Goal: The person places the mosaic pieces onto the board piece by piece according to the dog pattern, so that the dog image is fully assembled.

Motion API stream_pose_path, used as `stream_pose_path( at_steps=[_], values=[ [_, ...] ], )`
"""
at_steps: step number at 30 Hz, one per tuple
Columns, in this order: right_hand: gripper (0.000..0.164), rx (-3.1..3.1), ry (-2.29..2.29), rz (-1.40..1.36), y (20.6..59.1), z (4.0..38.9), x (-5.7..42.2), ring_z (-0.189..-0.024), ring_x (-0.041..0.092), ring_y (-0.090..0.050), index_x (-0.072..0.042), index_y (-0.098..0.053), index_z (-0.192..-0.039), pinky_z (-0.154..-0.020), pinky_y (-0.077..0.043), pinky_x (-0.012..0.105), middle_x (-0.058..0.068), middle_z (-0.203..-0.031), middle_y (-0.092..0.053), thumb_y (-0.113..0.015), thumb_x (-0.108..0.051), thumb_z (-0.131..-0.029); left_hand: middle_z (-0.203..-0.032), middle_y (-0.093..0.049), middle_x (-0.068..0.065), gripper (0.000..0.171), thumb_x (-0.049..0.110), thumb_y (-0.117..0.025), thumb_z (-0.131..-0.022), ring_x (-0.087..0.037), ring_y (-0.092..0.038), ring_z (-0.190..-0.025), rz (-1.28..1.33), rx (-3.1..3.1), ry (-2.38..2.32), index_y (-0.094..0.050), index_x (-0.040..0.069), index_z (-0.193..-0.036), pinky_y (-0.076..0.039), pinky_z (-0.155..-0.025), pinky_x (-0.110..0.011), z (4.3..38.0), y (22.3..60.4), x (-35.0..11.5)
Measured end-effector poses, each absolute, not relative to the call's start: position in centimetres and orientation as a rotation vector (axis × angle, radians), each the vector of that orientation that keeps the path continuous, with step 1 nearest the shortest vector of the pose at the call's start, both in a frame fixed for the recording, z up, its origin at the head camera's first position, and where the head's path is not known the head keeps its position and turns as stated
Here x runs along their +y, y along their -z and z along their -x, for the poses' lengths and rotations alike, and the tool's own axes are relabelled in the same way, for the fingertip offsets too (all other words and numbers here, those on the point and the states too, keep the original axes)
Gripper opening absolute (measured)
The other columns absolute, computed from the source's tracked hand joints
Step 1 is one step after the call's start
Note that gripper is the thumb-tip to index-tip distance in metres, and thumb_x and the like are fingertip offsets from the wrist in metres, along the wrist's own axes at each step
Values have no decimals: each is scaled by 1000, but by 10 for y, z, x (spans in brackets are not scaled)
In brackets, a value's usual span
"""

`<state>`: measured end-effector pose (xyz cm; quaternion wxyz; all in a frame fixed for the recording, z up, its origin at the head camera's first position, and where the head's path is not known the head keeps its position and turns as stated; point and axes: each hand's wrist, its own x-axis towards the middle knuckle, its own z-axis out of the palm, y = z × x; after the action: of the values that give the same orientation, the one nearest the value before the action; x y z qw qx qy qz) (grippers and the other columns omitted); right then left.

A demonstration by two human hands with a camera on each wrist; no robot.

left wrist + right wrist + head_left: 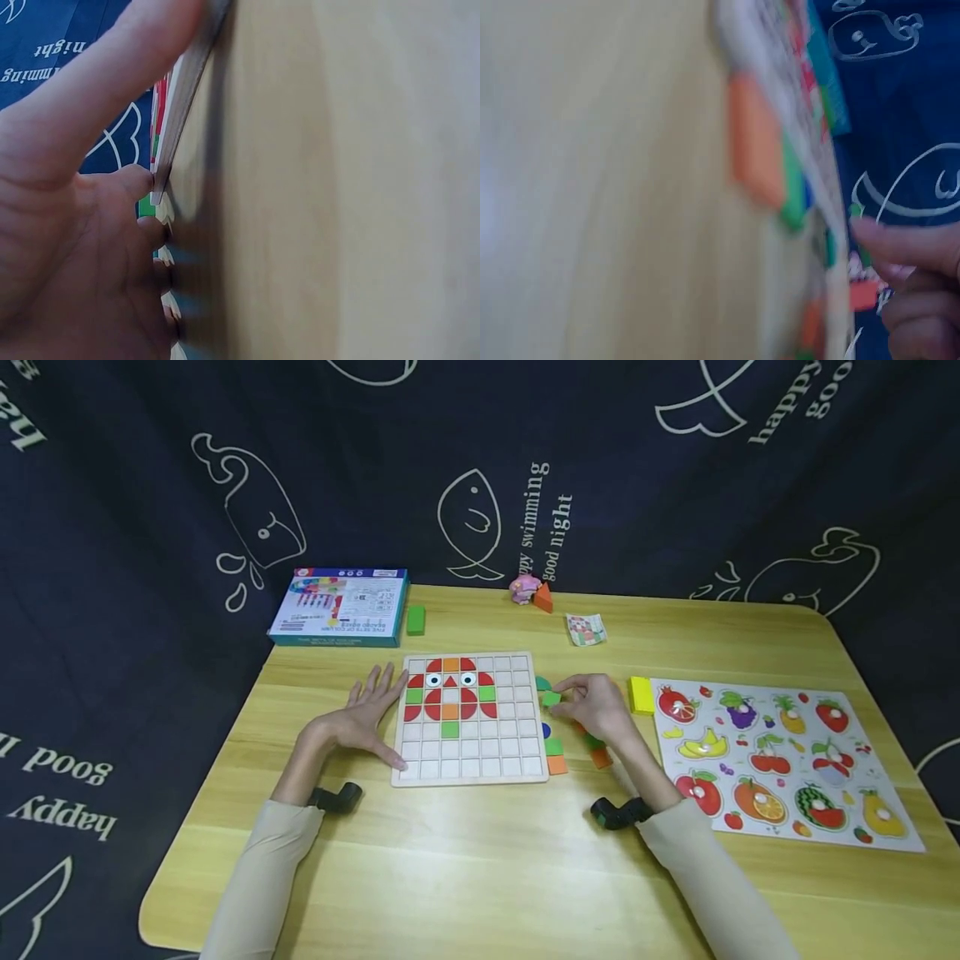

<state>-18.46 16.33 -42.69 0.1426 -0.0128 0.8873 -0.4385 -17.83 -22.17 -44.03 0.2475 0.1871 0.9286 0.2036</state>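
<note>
A white grid board lies mid-table, with red, orange, green and eye-marked tiles laid in its upper left squares. My left hand spreads its fingers along the board's left side, thumb at the lower left corner and a fingertip near the upper left one. In the left wrist view the thumb overlaps the board's edge. Just off the board's right side, my right hand pinches a small green tile between thumb and fingertip. Another green tile lies beside it.
Orange and green tiles and a blue one lie right of the board; more lie under the right wrist. A fruit puzzle board, yellow block, pattern card, pink toy, green block and blue box surround them.
</note>
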Motion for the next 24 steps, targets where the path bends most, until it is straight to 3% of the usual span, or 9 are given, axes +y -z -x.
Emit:
stream_pose_path(
  at_steps=[5, 12, 18, 24],
  values=[
    [24, 2427, 1380, 212, 420, 169, 121, -46, 13, -24, -14, -74, -100, -43, -21, 22, -3, -51, -30, -81, -17, -78, -159, 25, -15, 148, 62, -86, -52, -38, 25, -146, -521, 2538, -557, 10, 19, -155, 11, -119, -61, 178, 442, -224],
    [22, 2364, 1341, 342, 424, 146, 61, -50, 13, -31, -16, -78, -90, -49, -26, 23, -2, -51, -36, -87, -17, -70, -159, 25, -15, 148, 63, -85, -51, -38, 25, -147, -517, 2545, -543, 10, 19, -155, 11, -119, -60, 178, 442, -223],
    [24, 2468, 1246, 347, 432, 143, 43, -46, 10, -39, -13, -78, -88, -43, -26, 21, -2, -51, -47, -88, -16, -66, -160, 23, -15, 147, 63, -86, -52, -38, 24, -147, -513, 2545, -561, 9, 19, -156, 10, -119, -61, 177, 442, -221],
    [26, 2472, 1228, 386, 435, 144, 41, -45, 10, -38, -13, -78, -92, -42, -25, 21, -3, -49, -45, -88, -16, -67, -160, 23, -16, 147, 63, -86, -52, -39, 23, -147, -513, 2543, -575, 9, 18, -156, 9, -119, -62, 176, 443, -223]
  ],
)
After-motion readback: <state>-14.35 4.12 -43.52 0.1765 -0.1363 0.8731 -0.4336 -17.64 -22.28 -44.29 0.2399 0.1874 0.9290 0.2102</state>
